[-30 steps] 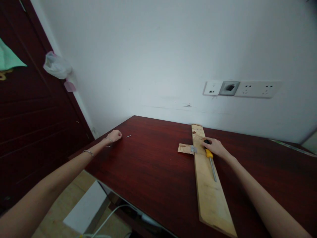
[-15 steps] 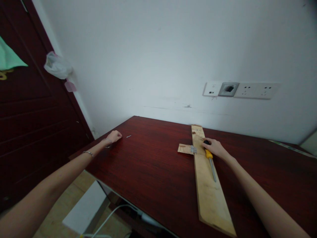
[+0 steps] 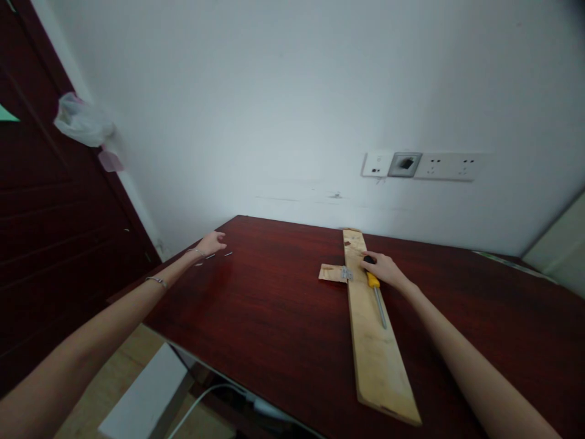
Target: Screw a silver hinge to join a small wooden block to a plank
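Observation:
My left hand (image 3: 214,242) is just over the far left of the table, thumb and forefinger apart, with nothing visible between them. Close by lie two thin metal pieces, perhaps screws or nails: one metal piece (image 3: 228,253) right of the fingers, another metal piece (image 3: 210,256) under the hand. My right hand (image 3: 386,268) grips the black end of a yellow-handled screwdriver (image 3: 373,281). Its shaft points toward me along a long wooden board (image 3: 381,366). A metal hinge (image 3: 346,274) joins the board's left edge to a short wood strip (image 3: 329,272).
The dark red table (image 3: 274,317) meets a white wall with a row of sockets (image 3: 432,166). Below its front left edge are a white box (image 3: 146,390) and a white cable (image 3: 196,402). A plastic bag (image 3: 85,122) hangs by the door at left.
My left thumb and forefinger have parted, and the hand sits slightly higher. Another metal piece now shows beneath it. My right hand still holds the screwdriver on the board. The view has shifted a little.

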Demonstrator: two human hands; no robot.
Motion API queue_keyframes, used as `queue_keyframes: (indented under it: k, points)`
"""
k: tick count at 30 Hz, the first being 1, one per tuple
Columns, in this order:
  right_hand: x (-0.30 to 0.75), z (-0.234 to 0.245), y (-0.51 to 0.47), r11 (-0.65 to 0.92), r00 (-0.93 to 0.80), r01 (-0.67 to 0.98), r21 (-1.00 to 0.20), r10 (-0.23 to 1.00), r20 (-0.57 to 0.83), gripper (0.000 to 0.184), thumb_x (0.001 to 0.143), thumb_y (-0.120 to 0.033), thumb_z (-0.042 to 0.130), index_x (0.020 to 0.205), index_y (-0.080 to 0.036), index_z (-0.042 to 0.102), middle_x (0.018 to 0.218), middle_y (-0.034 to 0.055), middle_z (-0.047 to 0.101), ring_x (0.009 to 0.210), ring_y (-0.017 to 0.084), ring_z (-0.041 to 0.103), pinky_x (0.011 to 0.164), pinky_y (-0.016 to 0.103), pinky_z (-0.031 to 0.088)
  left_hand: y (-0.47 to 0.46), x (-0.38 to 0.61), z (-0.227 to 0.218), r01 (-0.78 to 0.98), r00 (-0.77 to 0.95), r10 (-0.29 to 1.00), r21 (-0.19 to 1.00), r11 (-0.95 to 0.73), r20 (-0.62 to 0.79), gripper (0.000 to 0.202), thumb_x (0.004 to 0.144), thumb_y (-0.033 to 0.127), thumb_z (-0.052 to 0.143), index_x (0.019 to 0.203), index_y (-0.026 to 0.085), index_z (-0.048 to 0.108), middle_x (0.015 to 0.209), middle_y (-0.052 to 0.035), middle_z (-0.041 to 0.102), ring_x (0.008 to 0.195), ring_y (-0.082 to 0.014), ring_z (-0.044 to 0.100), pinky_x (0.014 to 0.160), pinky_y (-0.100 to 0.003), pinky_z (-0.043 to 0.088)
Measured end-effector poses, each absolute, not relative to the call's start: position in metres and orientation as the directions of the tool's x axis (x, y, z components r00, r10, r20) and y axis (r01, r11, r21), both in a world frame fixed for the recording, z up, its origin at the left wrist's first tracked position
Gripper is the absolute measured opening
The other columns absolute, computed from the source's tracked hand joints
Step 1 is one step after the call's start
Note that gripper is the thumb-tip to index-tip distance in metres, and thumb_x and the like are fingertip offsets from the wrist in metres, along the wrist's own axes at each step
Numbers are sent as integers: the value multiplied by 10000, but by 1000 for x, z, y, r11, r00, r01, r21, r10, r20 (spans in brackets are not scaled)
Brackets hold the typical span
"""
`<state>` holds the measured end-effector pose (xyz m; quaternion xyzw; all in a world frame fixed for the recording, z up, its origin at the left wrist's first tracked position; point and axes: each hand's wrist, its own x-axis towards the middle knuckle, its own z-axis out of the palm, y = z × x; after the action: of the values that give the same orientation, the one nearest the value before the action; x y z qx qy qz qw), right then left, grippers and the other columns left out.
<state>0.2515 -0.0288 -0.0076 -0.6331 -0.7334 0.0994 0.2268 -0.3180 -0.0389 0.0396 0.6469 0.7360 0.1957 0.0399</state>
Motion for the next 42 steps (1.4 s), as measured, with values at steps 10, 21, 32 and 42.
queue_keyframes:
  k: [10, 21, 32, 42]
  points:
    - [249, -4, -33, 176, -89, 872, -457, 975, 205, 532, 795, -373, 552, 1274, -148, 607, 1181, 127, 682, 1102, 297, 630, 930, 344, 465, -29, -140, 53, 801, 485, 867, 340, -493, 114, 608, 709, 405, 692, 1232, 118, 574, 1225, -128, 617, 1058, -228, 598, 924, -313, 448]
    - [246, -4, -34, 194, -89, 839, -508, 971, 222, 486, 790, -320, 579, 1253, -174, 618, 1233, 101, 660, 1113, 269, 622, 953, 330, 450, -25, -1, 32, 680, 731, 662, 257, -686, -166, 1068, 591, 618, 728, 1433, 101, 323, 1470, -202, 351, 1353, -361, 302, 1091, -417, 291]
    - [246, -5, -32, 182, -84, 845, -503, 974, 211, 510, 797, -356, 571, 1274, -179, 606, 1192, 116, 672, 1117, 289, 616, 952, 340, 447, -13, 9, 14, 649, 760, 627, 259, -715, -172, 1054, 571, 703, 676, 1375, 82, 394, 1342, -193, 429, 1215, -335, 406, 1033, -397, 352]
    - [248, -8, -30, 181, -80, 839, -513, 974, 214, 499, 794, -344, 569, 1263, -181, 613, 1179, 116, 671, 1087, 284, 625, 933, 343, 456, -7, 5, 6, 592, 789, 612, 336, -733, -53, 760, 609, 671, 685, 1136, 136, 572, 1179, -119, 511, 1086, -265, 460, 933, -332, 395]
